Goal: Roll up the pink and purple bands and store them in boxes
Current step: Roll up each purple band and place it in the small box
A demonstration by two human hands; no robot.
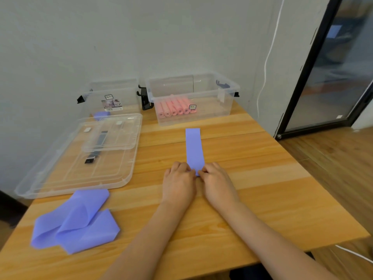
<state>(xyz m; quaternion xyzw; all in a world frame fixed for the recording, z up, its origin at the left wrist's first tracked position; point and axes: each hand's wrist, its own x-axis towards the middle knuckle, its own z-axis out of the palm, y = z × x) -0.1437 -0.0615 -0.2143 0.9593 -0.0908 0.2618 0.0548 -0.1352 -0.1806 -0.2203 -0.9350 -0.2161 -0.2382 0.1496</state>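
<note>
Down at the near end of a flat purple band (194, 148), the left hand (178, 183) and right hand (217, 183) sat side by side, fingers curled and pinching that end against the tabletop (262, 178). Ahead of the hands the band ran straight away toward a clear box (192, 99) holding pink rolls (175, 108). Farther to the left of the hands stood a second clear box (113, 98) with a purple roll (102, 115) inside, two stacked lids (80, 158) in front of it. Nearer, left of the left forearm, loose purple bands (76, 221) lay heaped.
</note>
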